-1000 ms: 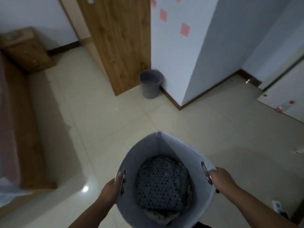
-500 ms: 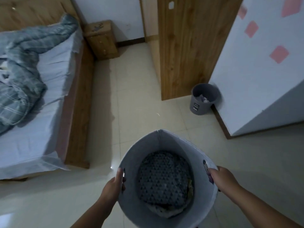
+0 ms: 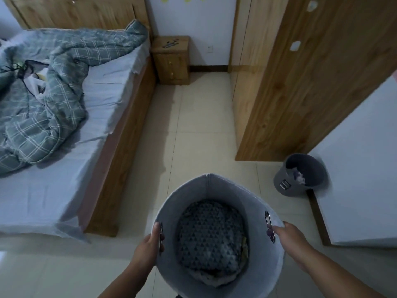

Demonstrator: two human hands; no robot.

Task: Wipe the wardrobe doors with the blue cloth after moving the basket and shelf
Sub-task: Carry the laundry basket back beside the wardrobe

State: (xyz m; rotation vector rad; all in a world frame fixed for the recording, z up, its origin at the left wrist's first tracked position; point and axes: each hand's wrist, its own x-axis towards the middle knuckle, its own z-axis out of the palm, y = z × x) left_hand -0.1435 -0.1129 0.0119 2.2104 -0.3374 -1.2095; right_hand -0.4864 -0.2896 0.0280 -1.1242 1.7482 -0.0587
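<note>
Both hands [image 3: 148, 244] [image 3: 290, 239] clenched on the grey basket [image 3: 206, 190] rim, over open floor [image 3: 193, 125] between bed [image 3: 120, 168] and wardrobe [image 3: 290, 93].

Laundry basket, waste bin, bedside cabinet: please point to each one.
laundry basket [image 3: 208, 186], head view, far inner wall.
waste bin [image 3: 285, 186], head view, outer side wall.
bedside cabinet [image 3: 171, 65], head view, front face.
</note>
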